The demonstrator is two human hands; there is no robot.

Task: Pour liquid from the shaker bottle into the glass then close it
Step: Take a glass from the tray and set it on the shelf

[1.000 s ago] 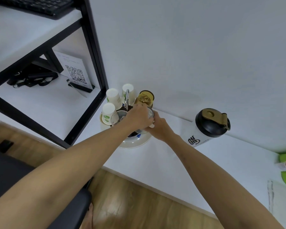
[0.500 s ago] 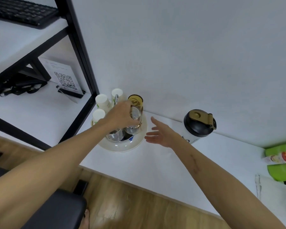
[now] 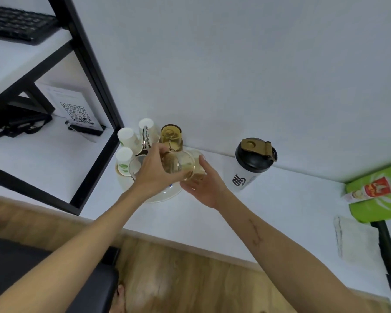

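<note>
My left hand (image 3: pixel 152 170) grips a clear glass (image 3: pixel 181 165), held tilted above the round white tray (image 3: pixel 165 196). Just right of the glass, my right hand (image 3: pixel 204 184) has its fingers spread and cups under the glass's rim; whether it touches the glass I cannot tell. The shaker bottle (image 3: pixel 248 170), white with a black lid and a shut gold flip cap, stands upright on the white table (image 3: pixel 269 211) to the right of both hands, and neither hand touches it.
On the tray stand three upturned paper cups (image 3: pixel 128 136), an amber glass (image 3: pixel 171 135) and a metal handle. A black shelf frame (image 3: pixel 95 86) rises at left. Green packets (image 3: pixel 379 193) and a folded cloth (image 3: pixel 357 240) lie at the right. The wall is close behind.
My left hand has lifted the clear glass off the tray and carried it to the right. My right hand let go, drew back open, then came in beside the glass.
</note>
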